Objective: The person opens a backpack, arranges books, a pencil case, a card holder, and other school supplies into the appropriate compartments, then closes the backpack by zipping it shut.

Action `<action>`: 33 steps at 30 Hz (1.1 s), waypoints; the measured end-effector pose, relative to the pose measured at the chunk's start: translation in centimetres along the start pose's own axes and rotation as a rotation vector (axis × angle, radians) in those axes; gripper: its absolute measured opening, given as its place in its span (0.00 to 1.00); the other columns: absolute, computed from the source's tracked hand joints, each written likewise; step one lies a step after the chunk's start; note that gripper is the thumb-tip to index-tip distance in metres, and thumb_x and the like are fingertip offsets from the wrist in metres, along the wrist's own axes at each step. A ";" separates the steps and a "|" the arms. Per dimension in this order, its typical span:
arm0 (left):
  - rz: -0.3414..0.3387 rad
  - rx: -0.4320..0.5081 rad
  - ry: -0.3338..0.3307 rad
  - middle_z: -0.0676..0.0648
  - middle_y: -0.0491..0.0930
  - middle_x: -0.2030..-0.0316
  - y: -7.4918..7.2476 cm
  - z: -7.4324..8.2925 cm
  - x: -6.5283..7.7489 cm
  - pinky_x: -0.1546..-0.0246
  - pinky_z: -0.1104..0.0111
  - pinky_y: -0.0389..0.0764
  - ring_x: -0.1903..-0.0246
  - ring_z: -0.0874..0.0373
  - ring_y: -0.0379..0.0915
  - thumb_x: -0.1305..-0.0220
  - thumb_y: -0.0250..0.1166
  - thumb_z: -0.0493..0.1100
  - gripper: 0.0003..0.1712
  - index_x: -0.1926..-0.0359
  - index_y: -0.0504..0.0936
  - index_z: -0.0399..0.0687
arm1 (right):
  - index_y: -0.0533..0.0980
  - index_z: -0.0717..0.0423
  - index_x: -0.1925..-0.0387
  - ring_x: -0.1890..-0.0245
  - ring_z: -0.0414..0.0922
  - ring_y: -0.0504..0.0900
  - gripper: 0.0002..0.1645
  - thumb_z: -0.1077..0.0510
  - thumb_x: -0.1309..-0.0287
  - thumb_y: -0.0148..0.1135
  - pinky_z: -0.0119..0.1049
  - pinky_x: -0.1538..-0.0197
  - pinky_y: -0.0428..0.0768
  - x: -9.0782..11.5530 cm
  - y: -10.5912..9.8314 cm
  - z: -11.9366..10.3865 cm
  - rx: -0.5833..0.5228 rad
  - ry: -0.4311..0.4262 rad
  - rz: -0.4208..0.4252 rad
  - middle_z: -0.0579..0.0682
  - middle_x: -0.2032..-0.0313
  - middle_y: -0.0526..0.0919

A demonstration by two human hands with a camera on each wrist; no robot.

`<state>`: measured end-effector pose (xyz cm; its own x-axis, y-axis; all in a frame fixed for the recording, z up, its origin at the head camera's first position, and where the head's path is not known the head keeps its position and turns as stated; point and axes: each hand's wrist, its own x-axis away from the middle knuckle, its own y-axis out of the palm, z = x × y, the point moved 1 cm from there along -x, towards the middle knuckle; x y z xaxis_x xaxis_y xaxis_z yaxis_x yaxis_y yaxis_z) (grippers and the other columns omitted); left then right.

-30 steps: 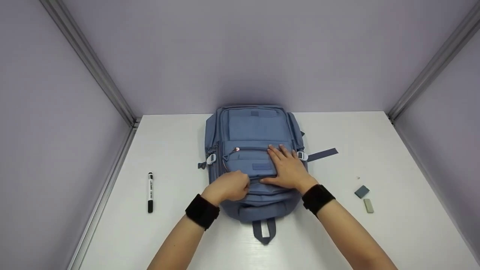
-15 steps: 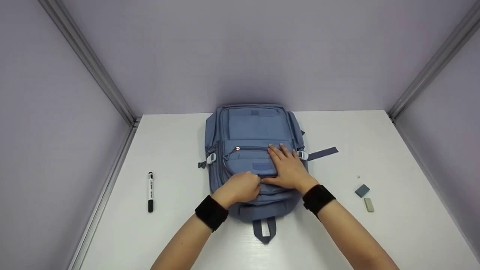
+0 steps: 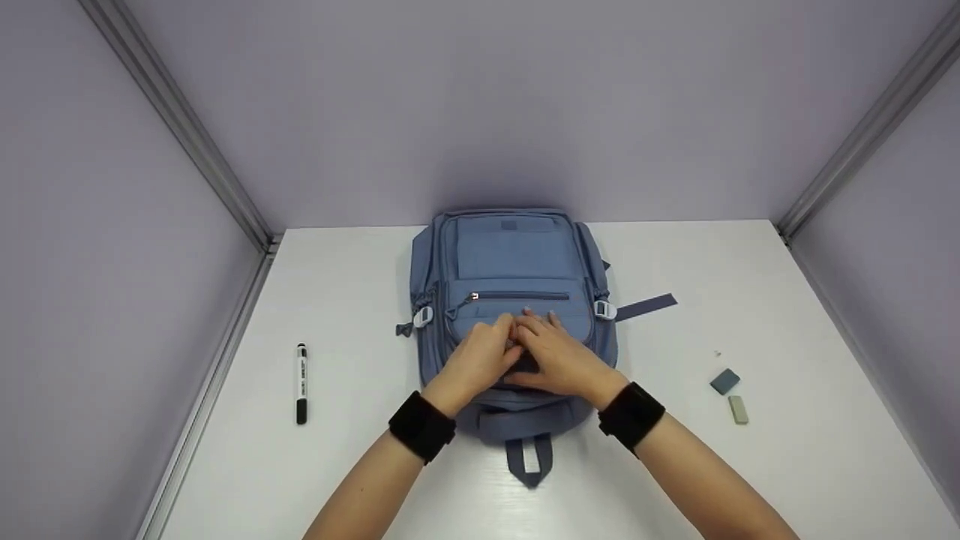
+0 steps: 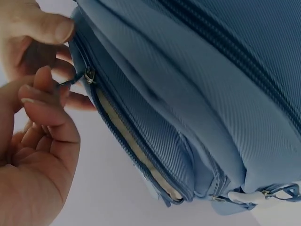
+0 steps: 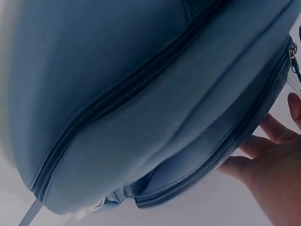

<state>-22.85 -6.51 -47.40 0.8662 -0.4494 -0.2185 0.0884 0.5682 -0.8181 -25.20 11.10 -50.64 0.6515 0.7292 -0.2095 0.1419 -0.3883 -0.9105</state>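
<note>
A blue backpack (image 3: 517, 251) lies on the white table, its top handle loop (image 3: 532, 465) towards the person. My left hand (image 3: 474, 360) pinches the cord (image 4: 70, 81) of a zipper pull (image 4: 89, 75) on the front pocket. In the left wrist view, the zipper gapes on one side of the pull, showing beige lining (image 4: 131, 141). My right hand (image 3: 562, 360) holds the pocket's edge close to the pull, thumb on one side, fingers on the other. In the right wrist view, its fingers (image 5: 256, 146) lie against the front panel. The hands touch or nearly touch.
A black-and-white marker (image 3: 301, 384) lies left of the backpack. To the right are a dark square block (image 3: 724, 381), a pale green block (image 3: 739, 409) and a loose strap (image 3: 646, 306). Grey walls enclose the table's back and sides.
My left hand has moved right and slightly away from me along the pocket. My right hand has left its flat rest on the panel, shifting left to the zipper beside the left hand.
</note>
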 end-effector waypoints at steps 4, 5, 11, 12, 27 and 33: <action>0.030 0.068 0.041 0.46 0.81 0.71 0.3 0.0 0.2 0.80 0.71 0.72 0.79 0.60 0.76 0.34 0.63 0.37 0.08 0.56 0.74 0.41 | 0.75 0.56 0.44 0.31 0.62 0.61 0.29 0.44 0.41 0.68 0.69 0.36 0.55 -0.1 0.5 -0.1 -0.032 -0.043 0.039 0.54 0.40 0.71; 0.020 0.089 0.051 0.47 0.80 0.72 0.4 -0.1 0.2 0.80 0.72 0.71 0.79 0.61 0.74 0.34 0.63 0.36 0.08 0.57 0.74 0.42 | 0.76 0.56 0.48 0.32 0.62 0.61 0.25 0.47 0.41 0.68 0.69 0.36 0.55 -0.1 0.6 -0.1 -0.035 -0.046 0.043 0.54 0.41 0.72; -0.103 0.213 0.104 0.54 0.72 0.76 0.1 -0.4 0.3 0.77 0.73 0.69 0.78 0.65 0.68 0.35 0.65 0.38 0.08 0.60 0.73 0.44 | 0.79 0.56 0.58 0.31 0.62 0.60 0.08 0.59 0.39 0.64 0.67 0.34 0.52 -0.1 0.9 0.1 -0.046 -0.041 0.039 0.55 0.43 0.72; -0.125 0.228 0.113 0.55 0.72 0.76 -0.1 -0.5 0.3 0.76 0.73 0.69 0.78 0.64 0.68 0.35 0.65 0.38 0.08 0.59 0.73 0.44 | 0.80 0.55 0.57 0.31 0.62 0.60 0.08 0.60 0.39 0.63 0.67 0.34 0.52 -0.1 0.9 0.2 -0.050 -0.038 0.041 0.55 0.42 0.72; -0.025 -0.163 0.273 0.50 0.79 0.55 -0.3 -3.4 0.8 0.48 0.57 0.72 0.52 0.53 0.74 0.37 0.69 0.45 0.10 0.56 0.84 0.49 | 0.75 0.54 0.76 0.36 0.59 0.70 0.07 0.60 0.42 0.59 0.61 0.34 0.59 -0.1 1.0 0.3 -0.076 -0.015 0.171 0.57 0.44 0.79; 0.013 -0.232 0.332 0.51 0.83 0.60 0.2 -2.9 0.8 0.49 0.57 0.74 0.55 0.53 0.77 0.38 0.69 0.42 0.04 0.62 0.86 0.49 | 0.78 0.57 0.72 0.35 0.58 0.69 0.07 0.58 0.40 0.59 0.60 0.33 0.58 -0.3 1.2 0.4 -0.080 -0.009 0.163 0.57 0.44 0.79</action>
<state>-23.51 -8.75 -49.25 0.6570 -0.6633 -0.3582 -0.0678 0.4213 -0.9044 -25.53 10.66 -51.76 0.6644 0.6576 -0.3551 0.0942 -0.5450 -0.8331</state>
